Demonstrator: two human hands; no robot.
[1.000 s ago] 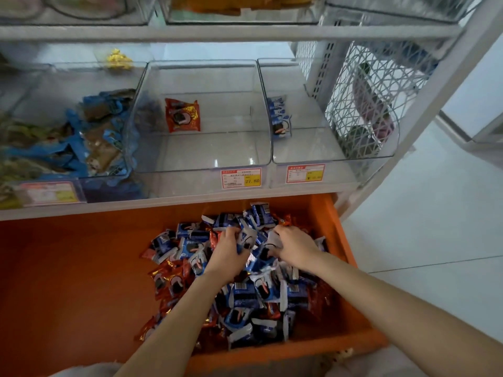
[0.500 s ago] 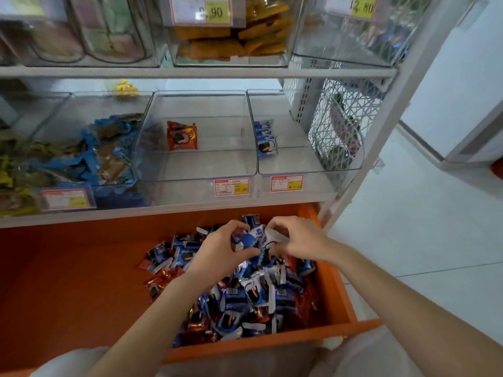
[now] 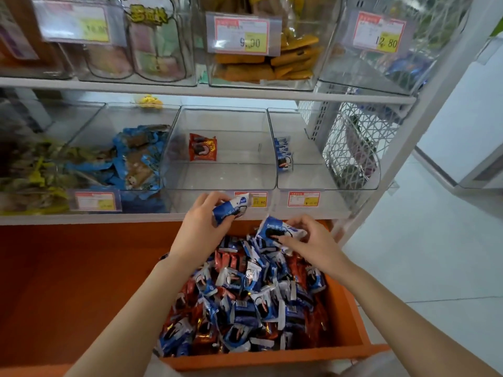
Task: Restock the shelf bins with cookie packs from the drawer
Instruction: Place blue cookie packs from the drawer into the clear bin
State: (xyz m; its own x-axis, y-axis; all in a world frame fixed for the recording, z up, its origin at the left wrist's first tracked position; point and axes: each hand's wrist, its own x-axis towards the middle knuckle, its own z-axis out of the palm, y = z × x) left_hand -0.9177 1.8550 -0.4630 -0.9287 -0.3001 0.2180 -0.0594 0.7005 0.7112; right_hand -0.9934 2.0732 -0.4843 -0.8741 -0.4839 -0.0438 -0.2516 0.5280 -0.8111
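While the left hand (image 3: 200, 235) pinched a blue cookie pack (image 3: 230, 208) at the orange drawer's (image 3: 272, 360) twelve o'clock, the right hand (image 3: 315, 244) gripped a second blue pack (image 3: 279, 232) at one o'clock. Below them mixed packs (image 3: 245, 300) lay heaped in the drawer; the clear bin (image 3: 223, 178) beyond held one red pack (image 3: 202, 146), its three-o'clock neighbour (image 3: 326, 178) blue packs (image 3: 283, 153).

A shop: price tags (image 3: 243, 33) on clear snack bins (image 3: 221, 148) along white shelving (image 3: 206, 91).
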